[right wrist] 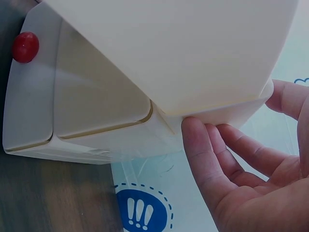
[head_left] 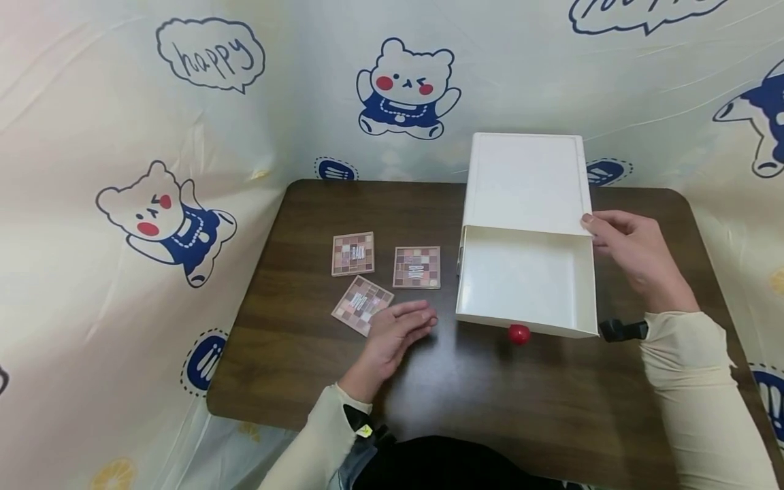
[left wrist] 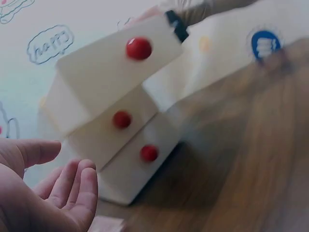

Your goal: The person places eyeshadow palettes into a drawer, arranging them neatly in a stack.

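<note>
A white cabinet (head_left: 527,180) with several stacked drawers stands on the right half of the table. Its top drawer (head_left: 523,279) is pulled far out, showing a white inside, with a round red knob (left wrist: 139,48) on its front. At the cabinet's right front edge, my right hand (head_left: 637,255) holds on, thumb at the top corner and fingertips (right wrist: 195,133) against the side. My left hand (head_left: 392,344) hovers palm inward, fingers loosely extended, holding nothing. Close to it lie three eyeshadow palettes: a tilted one (head_left: 358,304) partly behind the hand, one (head_left: 352,254) farther back, and another (head_left: 416,267) nearer the cabinet.
Two lower drawers with red knobs (left wrist: 121,119) are pushed in. The brown wooden table (head_left: 490,401) has rounded corners. A pale sheet printed with cartoon bears (head_left: 407,88) hangs behind and beside it. Black straps (head_left: 623,331) circle both wrists.
</note>
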Available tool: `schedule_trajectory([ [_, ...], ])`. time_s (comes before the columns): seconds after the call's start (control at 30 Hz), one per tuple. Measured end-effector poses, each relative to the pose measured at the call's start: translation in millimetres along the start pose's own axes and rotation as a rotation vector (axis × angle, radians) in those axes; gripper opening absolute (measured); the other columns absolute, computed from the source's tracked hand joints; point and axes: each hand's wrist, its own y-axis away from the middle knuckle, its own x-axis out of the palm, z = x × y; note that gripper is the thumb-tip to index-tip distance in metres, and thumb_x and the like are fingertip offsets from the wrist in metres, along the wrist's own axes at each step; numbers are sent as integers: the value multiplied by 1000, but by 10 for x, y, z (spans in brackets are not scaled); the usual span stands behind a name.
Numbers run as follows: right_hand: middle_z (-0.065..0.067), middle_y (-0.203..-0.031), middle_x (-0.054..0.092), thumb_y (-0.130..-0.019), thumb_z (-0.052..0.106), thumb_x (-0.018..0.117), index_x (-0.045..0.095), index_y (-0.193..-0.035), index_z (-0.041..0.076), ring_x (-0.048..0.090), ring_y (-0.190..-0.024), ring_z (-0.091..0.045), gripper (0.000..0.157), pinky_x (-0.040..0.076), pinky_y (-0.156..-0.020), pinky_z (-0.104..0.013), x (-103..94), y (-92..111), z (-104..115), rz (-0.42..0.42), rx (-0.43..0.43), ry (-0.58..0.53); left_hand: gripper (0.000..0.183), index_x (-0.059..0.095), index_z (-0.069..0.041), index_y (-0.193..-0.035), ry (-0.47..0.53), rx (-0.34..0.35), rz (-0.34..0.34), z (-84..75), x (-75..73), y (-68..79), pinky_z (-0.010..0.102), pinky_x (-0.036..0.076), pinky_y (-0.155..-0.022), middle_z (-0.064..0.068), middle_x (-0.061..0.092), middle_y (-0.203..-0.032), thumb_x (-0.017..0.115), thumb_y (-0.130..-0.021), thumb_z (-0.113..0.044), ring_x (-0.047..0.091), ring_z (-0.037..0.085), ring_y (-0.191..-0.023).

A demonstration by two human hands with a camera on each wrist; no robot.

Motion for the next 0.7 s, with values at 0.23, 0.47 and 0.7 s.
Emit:
schedule_trajectory([
  [0.23,-16,-131,51,-99,49,57,48,-142,-5,63,-86,-5,69,54,-72,-14,-7,6,10,9,-4,4,33,68,9,-119,-332,290,-139,-146,-280,-36,30,57,-85,24,71,-108,74,-86,7,71,23,-97],
  [0.47,-18,-133,51,-97,53,58,50,-141,-3,64,-86,-4,72,54,-71,-14,-17,20,17,-1,0,29,36,69,4,-119,-626,461,-214,-244,-534,-44,34,57,-87,26,69,-111,79,-85,0,70,34,-100],
  [0.7,-18,-133,51,-98,53,58,50,-141,-3,64,-85,-4,71,54,-71,-14,-15,17,14,4,-3,33,50,67,3,-125,-835,505,-383,-255,-729,-37,49,55,-91,20,70,-116,85,-81,-12,67,40,-104],
])
